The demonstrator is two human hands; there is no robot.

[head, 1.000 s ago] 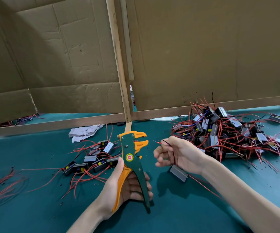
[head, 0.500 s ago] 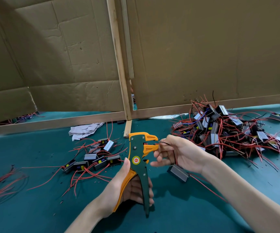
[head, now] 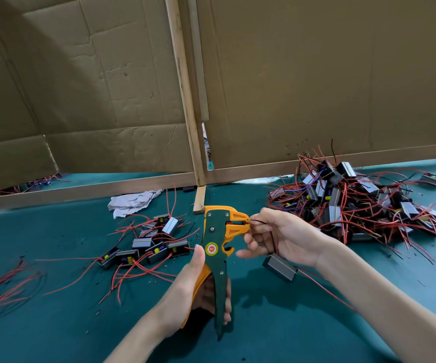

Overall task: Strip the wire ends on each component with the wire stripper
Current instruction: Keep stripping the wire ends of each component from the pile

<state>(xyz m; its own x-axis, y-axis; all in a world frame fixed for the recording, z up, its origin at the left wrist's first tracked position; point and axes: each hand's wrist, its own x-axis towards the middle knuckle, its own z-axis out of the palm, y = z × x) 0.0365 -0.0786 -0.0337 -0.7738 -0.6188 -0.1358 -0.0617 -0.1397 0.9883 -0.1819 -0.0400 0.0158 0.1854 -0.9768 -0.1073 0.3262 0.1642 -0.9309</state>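
My left hand [head: 196,289] grips the handles of a green and orange wire stripper [head: 218,247], held upright with its orange jaws pointing right. My right hand [head: 282,237] pinches a thin black wire [head: 260,221] whose end sits in the jaws. A grey box-shaped component [head: 279,267] hangs from that wire just below my right palm, with a red wire trailing off to the right.
A big heap of components with red wires [head: 363,203] lies at the right. A smaller group of components [head: 146,244] lies left of the stripper. Crumpled paper [head: 130,201] and a wooden post [head: 185,100] with cardboard walls stand behind. Loose red wires [head: 2,292] lie at the far left.
The stripper has moved right and up toward my right hand, and the black wire's end now sits inside the jaws. The component still hangs under my right hand.
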